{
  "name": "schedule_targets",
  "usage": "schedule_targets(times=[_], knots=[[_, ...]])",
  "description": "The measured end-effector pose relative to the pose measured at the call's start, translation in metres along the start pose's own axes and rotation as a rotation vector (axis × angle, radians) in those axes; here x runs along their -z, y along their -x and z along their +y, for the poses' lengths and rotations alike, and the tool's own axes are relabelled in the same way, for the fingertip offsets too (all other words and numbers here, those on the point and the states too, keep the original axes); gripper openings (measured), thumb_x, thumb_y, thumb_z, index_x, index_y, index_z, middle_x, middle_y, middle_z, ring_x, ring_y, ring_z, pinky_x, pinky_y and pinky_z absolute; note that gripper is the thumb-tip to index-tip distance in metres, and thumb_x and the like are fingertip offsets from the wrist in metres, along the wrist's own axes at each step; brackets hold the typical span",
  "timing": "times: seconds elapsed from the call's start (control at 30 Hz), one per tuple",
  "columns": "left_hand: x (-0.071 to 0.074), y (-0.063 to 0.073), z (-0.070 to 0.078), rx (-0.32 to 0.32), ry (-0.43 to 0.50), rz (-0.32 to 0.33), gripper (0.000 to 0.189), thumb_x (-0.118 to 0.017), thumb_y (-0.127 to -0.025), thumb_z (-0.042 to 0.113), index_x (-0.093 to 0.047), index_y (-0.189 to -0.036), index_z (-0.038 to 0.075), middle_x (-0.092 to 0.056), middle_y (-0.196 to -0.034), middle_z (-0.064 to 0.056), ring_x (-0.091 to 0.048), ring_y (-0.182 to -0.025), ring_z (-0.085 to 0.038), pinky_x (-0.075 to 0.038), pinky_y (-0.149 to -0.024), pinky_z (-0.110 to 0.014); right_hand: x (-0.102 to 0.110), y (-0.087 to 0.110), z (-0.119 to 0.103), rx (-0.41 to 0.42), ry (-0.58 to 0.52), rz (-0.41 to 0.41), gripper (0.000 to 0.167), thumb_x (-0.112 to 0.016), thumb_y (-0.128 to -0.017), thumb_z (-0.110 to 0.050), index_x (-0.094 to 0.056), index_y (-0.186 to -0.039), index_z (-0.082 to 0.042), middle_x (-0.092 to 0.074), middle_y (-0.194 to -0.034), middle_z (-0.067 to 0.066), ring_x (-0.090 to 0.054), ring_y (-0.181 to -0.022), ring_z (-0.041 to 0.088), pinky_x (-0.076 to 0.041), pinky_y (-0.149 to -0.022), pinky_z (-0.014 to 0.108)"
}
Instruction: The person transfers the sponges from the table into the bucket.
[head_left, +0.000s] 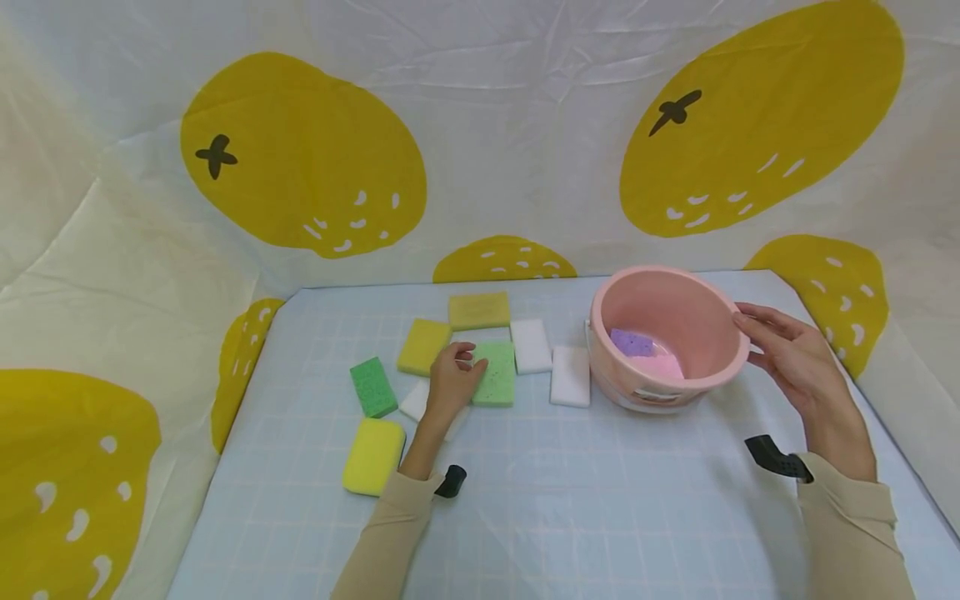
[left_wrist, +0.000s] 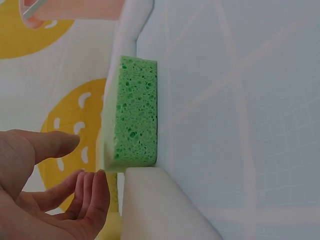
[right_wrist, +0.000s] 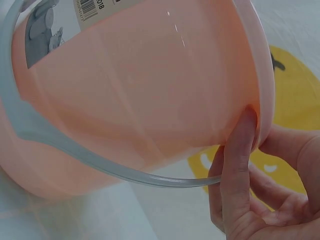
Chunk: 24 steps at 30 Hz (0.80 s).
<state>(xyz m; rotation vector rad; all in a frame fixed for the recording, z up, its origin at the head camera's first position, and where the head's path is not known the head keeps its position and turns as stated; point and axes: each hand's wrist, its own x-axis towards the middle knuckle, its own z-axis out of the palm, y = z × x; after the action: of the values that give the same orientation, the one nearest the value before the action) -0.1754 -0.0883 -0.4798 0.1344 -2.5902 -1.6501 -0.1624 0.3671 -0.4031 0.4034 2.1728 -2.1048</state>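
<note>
My left hand point(head_left: 450, 383) hovers at the left side of a light green sponge point(head_left: 497, 377), its thumb and fingers apart and nothing between them. The left wrist view shows that porous sponge point(left_wrist: 136, 110) lying flat, a small gap from the fingertips. With thumb and fingers, my right hand point(head_left: 813, 379) grips the right rim of a pink bucket point(head_left: 618, 367). The bucket leans slightly toward me. Inside it lie a purple sponge point(head_left: 632, 342) and a pink sponge point(head_left: 660, 366). A grey bail handle point(right_wrist: 145, 177) hangs against the bucket's outside, by the right fingers.
Around the left hand lie a dark green sponge point(head_left: 372, 387), a bright yellow sponge point(head_left: 372, 457), two duller yellow sponges point(head_left: 423, 346) and several white sponges point(head_left: 570, 377). One white sponge is partly under the left hand. A patterned cloth wall point(head_left: 525, 167) rises behind the table point(head_left: 570, 500).
</note>
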Motion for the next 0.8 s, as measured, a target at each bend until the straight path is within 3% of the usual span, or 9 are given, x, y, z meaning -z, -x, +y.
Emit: schedule_targets(times=[0.2,0.37,0.5,0.67,0.8], knots=[[0.0,0.001,-0.008,0.027,-0.007,-0.058,0.04,-0.075,-0.092,0.009,-0.064,-0.126,-0.009,-0.066,-0.109,-0.021,-0.064,-0.098,-0.032,-0.055,-0.089,-0.044,0.001,0.0,0.001,-0.004,0.003,-0.001,0.057,-0.079,-0.088,-0.042,-0.062,-0.141,-0.028,-0.065,-0.116,-0.022,-0.064,-0.099,-0.003,-0.056,-0.077,0.015],[0.0,0.001,-0.014,0.007,-0.016,-0.153,0.047,-0.074,-0.093,0.011,-0.059,-0.129,-0.015,-0.064,-0.115,-0.025,-0.065,-0.106,-0.036,-0.055,-0.092,-0.047,0.001,0.0,0.0,0.001,0.003,-0.004,0.056,-0.078,-0.089,-0.042,-0.063,-0.14,-0.028,-0.065,-0.116,-0.022,-0.064,-0.098,-0.003,-0.056,-0.077,0.015],[-0.002,0.004,-0.013,-0.006,-0.066,-0.212,0.042,-0.073,-0.095,0.014,-0.061,-0.125,-0.014,-0.061,-0.12,-0.026,-0.061,-0.112,-0.037,-0.052,-0.096,-0.049,0.0,0.0,-0.001,0.002,-0.011,-0.008,0.054,-0.078,-0.089,-0.041,-0.063,-0.139,-0.027,-0.065,-0.116,-0.022,-0.064,-0.098,-0.003,-0.056,-0.077,0.015],[-0.008,0.008,-0.008,-0.05,-0.135,-0.204,0.04,-0.07,-0.096,0.013,-0.061,-0.126,-0.013,-0.058,-0.117,-0.026,-0.056,-0.109,-0.036,-0.05,-0.095,-0.051,0.0,0.0,0.0,0.003,-0.013,0.003,0.053,-0.079,-0.089,-0.041,-0.064,-0.137,-0.026,-0.065,-0.114,-0.02,-0.064,-0.096,-0.002,-0.057,-0.075,0.016],[-0.011,0.011,-0.005,-0.034,-0.155,-0.168,0.049,-0.07,-0.096,0.013,-0.056,-0.133,-0.014,-0.058,-0.118,-0.027,-0.055,-0.111,-0.037,-0.048,-0.097,-0.052,-0.001,0.0,0.001,0.006,-0.018,0.007,0.054,-0.079,-0.089,-0.041,-0.064,-0.138,-0.025,-0.065,-0.114,-0.02,-0.065,-0.096,-0.002,-0.057,-0.075,0.016]])
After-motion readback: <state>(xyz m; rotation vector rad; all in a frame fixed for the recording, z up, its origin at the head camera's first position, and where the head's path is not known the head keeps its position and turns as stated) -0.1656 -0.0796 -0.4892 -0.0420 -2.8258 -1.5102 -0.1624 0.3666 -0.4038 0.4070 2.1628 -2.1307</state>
